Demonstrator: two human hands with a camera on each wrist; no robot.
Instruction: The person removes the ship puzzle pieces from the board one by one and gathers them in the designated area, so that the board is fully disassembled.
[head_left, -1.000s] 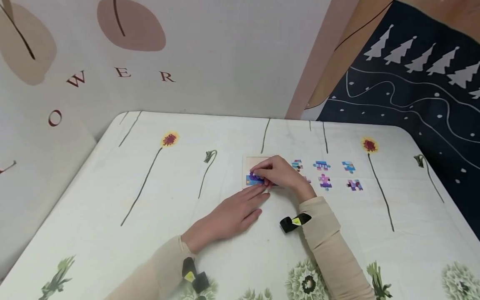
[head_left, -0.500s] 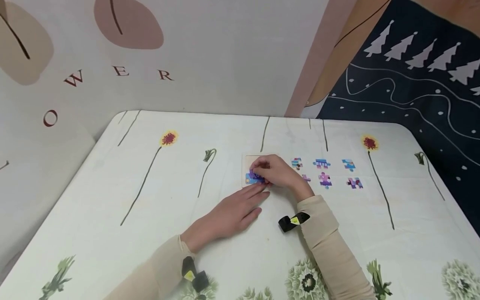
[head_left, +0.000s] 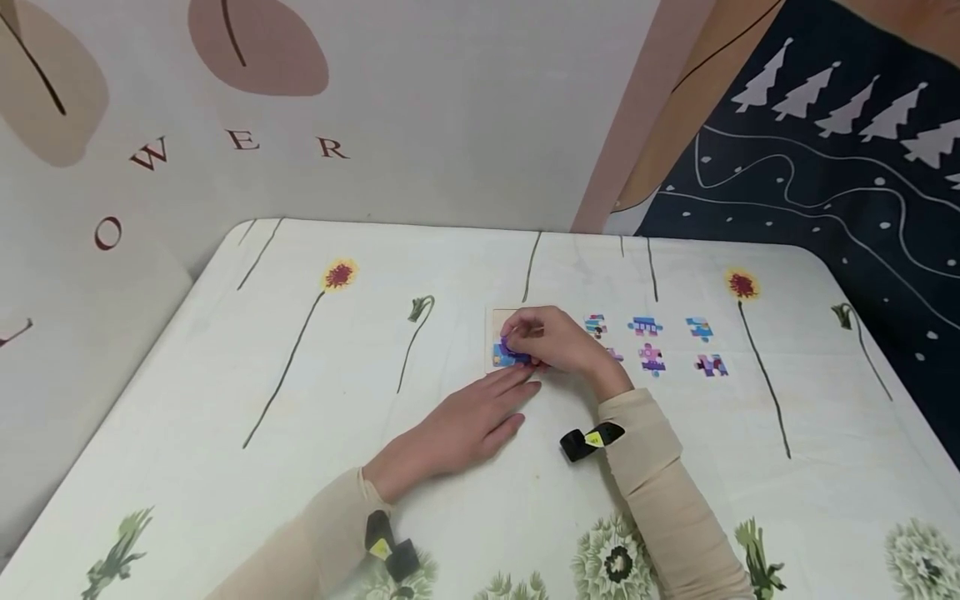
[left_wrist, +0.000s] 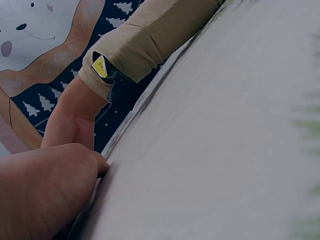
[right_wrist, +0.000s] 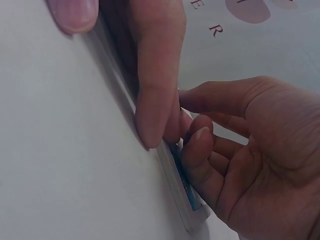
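In the head view a small wooden puzzle tray [head_left: 508, 317] lies on the table with blue jigsaw pieces [head_left: 502, 357] along its near left part. My right hand [head_left: 561, 343] is over the tray, thumb and fingertips pinching a purple jigsaw piece [head_left: 513, 345] close above the blue ones. My left hand [head_left: 467, 423] lies flat with fingers extended, the fingertips at the tray's near edge. The right wrist view shows the left fingers [right_wrist: 157, 100] along that edge and the right hand's curled fingers, which hide most of the piece.
To the right of the tray lie several loose jigsaw pieces in two rows, among them a blue-purple one [head_left: 645, 326], a pink one [head_left: 652, 359] and one at the far right [head_left: 711, 365]. A flower-printed cloth [head_left: 337, 400] covers the table, which ends at a fabric wall.
The right fingers have shifted slightly over the purple piece, which sits a little more upright in the pinch. The left hand stays in place.
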